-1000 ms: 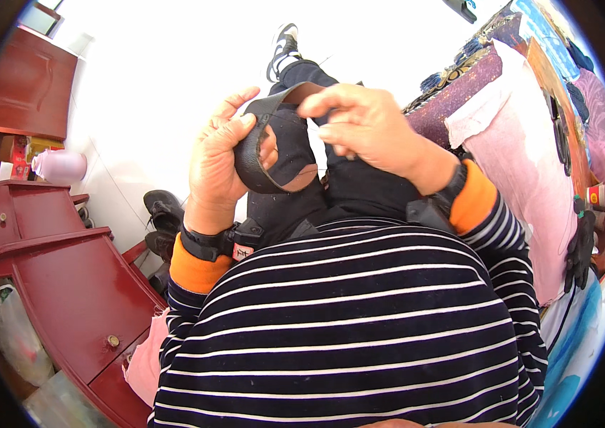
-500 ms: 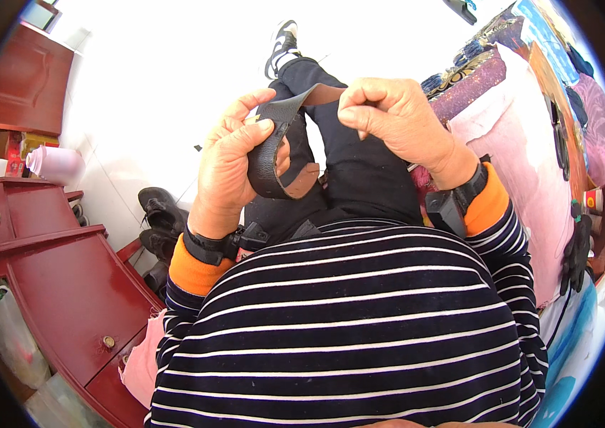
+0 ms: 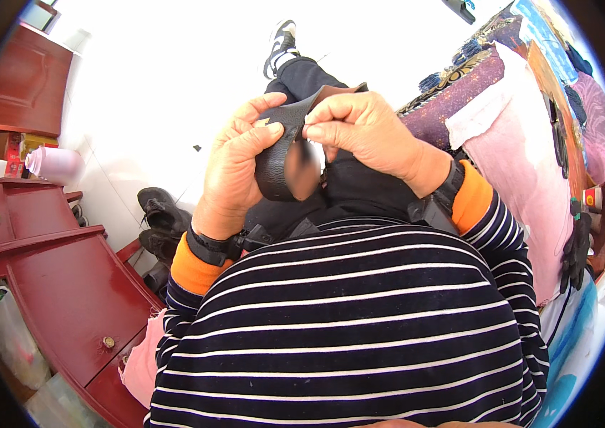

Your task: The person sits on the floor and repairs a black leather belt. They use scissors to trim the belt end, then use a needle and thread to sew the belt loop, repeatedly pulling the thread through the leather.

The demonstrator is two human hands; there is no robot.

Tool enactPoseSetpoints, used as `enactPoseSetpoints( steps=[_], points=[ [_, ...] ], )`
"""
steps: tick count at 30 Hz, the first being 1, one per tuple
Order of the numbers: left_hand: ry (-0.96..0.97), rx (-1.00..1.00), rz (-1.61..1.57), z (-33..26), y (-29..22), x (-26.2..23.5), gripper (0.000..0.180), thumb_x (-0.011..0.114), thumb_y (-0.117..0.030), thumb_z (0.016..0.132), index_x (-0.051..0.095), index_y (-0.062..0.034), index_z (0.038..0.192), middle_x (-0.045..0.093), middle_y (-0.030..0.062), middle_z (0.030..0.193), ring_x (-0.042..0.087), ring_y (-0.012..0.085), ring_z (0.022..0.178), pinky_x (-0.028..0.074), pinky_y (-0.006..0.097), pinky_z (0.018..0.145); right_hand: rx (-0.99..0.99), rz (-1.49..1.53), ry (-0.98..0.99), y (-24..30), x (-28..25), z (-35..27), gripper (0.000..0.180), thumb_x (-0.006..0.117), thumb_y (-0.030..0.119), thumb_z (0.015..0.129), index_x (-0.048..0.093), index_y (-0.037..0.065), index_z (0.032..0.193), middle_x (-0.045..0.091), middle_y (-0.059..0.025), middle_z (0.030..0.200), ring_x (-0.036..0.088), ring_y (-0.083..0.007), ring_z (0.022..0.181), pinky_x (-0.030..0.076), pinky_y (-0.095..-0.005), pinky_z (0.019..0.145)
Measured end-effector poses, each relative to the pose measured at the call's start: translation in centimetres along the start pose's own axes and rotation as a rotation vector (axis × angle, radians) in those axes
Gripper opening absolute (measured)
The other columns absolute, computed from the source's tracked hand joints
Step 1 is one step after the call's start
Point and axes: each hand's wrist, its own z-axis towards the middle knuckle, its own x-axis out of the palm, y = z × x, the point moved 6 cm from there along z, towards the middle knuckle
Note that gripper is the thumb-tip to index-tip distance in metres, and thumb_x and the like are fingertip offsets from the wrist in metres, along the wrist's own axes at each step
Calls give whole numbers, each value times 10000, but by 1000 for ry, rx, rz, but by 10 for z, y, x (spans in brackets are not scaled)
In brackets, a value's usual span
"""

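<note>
A curved strip of black grained leather (image 3: 272, 175) with a brown underside is held up above my lap. My left hand (image 3: 227, 167) grips it along its left side, thumb on the near face and fingers behind. At the strip's inner edge, my right hand (image 3: 381, 139) is closed in a pinch, thumb against forefinger. Whatever sits between those fingertips is too small to make out. The strip's far end runs behind the right hand, partly hidden. Below it are my legs in black trousers (image 3: 370, 189).
On the left stands a dark red cabinet (image 3: 53, 278), with a pink cylinder (image 3: 56, 164) behind it. Dark shoes (image 3: 162, 210) rest on the white floor. To the right lie a pink cloth (image 3: 516, 164), purple patterned fabric (image 3: 452, 96) and a black glove (image 3: 575, 257).
My right hand has come left and slightly down, from beyond the strip to its inner edge. The strip has turned a little in my left hand, which stays nearly in place.
</note>
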Motion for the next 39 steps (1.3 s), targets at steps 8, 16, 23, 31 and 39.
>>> enactPoseSetpoints(
  steps=[8,16,23,31,39],
  points=[
    [83,-48,-82,0,7,10,435,520,-32,892,375,73,1288,631,252,945,680,313,813,597,387,699,-339,-389,1,49,3,2,87,657,77,855,672,-4,828,622,-42,659,555,-83,609,451,-236,566],
    [51,-46,-73,-2,8,13,425,506,-44,903,369,77,1287,635,253,878,677,317,716,594,370,670,-395,-470,-79,59,-2,6,70,653,58,851,668,-8,833,588,-53,665,523,-98,610,428,-248,568],
    [-46,-6,-5,-3,5,8,451,551,-67,895,402,60,1301,612,119,722,552,140,501,438,243,464,-435,-564,-4,61,-15,8,77,650,69,851,669,-5,854,608,-74,696,566,-115,646,465,-255,613],
    [-51,21,10,-3,3,6,452,538,-66,900,394,70,1306,542,83,609,480,126,456,393,247,453,-263,-774,-204,76,-89,-4,125,651,112,888,669,-11,900,633,-41,750,583,-89,713,480,-241,657],
    [-41,14,7,-3,4,5,443,531,-74,908,399,63,1308,529,96,592,472,142,452,395,258,459,-483,-1068,-284,88,-96,-20,94,654,105,898,677,15,912,610,8,783,514,-57,684,407,-208,602]
  ],
)
